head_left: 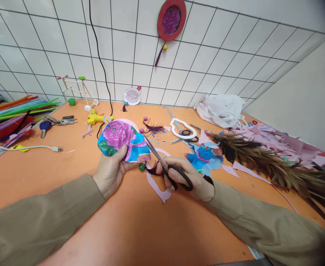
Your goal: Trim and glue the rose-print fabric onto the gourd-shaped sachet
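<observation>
My left hand (pixel 115 168) grips a piece of flower-printed fabric (pixel 119 135), blue with a large purple-pink peony and green leaves, its thumb pressed on the front. Pink backing shows along the fabric's upper edge. My right hand (pixel 188 177) is closed on black-handled scissors (pixel 158 155), whose blades point up and left at the fabric's right edge. Whether the blades touch the cloth I cannot tell. Just below that edge lie a green bead (pixel 141 167) and a dark purple tassel. Beneath the scissors is a pink paper outline (pixel 158 188) on the orange table (pixel 118 232).
A yellow glue gun (pixel 95 117) sits behind the fabric. Farther right are a white cloud-shaped frame (pixel 176 129), blue fabric scraps (pixel 203 157), brown feathers (pixel 251 155) and a white plastic bag (pixel 220 109). Keys (pixel 44 125) and colourful pipe cleaners (pixel 20 111) lie at left.
</observation>
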`<state>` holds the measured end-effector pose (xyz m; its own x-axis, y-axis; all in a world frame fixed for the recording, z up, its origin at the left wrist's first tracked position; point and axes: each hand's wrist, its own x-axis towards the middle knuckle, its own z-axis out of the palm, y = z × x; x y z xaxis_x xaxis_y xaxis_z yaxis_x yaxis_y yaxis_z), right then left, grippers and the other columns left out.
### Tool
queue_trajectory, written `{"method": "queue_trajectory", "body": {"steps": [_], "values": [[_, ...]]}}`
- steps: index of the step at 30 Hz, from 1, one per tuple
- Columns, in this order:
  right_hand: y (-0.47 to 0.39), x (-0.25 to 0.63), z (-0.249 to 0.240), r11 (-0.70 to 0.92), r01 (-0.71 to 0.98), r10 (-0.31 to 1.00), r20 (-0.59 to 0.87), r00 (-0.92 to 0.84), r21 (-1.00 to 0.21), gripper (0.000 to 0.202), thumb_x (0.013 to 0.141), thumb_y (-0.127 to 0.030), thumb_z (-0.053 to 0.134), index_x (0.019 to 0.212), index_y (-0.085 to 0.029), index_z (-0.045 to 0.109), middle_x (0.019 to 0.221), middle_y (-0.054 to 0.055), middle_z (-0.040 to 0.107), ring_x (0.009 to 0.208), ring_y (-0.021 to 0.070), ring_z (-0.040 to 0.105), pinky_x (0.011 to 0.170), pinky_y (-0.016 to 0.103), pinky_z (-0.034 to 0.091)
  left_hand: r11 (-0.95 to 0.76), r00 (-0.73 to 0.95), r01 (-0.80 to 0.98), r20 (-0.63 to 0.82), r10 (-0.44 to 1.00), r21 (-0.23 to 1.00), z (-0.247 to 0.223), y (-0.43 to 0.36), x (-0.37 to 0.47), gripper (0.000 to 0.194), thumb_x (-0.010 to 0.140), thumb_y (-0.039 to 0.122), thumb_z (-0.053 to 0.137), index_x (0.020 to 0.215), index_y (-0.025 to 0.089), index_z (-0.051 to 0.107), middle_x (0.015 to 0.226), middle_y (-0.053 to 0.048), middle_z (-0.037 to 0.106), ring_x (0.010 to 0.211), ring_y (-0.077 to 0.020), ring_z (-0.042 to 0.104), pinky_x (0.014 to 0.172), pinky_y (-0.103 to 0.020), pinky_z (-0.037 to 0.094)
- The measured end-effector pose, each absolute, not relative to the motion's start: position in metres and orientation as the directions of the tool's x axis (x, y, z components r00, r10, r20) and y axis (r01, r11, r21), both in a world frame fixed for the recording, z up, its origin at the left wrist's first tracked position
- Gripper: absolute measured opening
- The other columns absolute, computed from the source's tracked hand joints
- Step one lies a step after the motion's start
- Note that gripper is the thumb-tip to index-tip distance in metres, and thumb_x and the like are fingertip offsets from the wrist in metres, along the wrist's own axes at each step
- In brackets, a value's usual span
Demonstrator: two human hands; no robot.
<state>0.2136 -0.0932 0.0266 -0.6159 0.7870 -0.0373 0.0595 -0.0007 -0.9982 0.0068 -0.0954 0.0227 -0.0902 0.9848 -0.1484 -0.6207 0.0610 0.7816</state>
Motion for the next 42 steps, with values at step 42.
{"method": "queue_trajectory", "body": {"steps": [42], "values": [[-0.0948, 0.2059, 0.0225, 0.019, 0.022, 0.795, 0.001, -0.607, -1.000, 0.054, 0.076, -0.067, 0.066, 0.085, -0.015, 0.056, 0.063, -0.001, 0.053, 0.049, 0.0088, 0.047, 0.046, 0.023, 0.041, 0.085, -0.066, -0.595, -0.154, 0.986, 0.799, 0.0225, -0.1008, 0.0095, 0.015, 0.082, 0.015, 0.070, 0.096, 0.012, 0.065, 0.081, -0.007, 0.074, 0.067, -0.0190, 0.071, 0.060, -0.033, 0.064]]}}
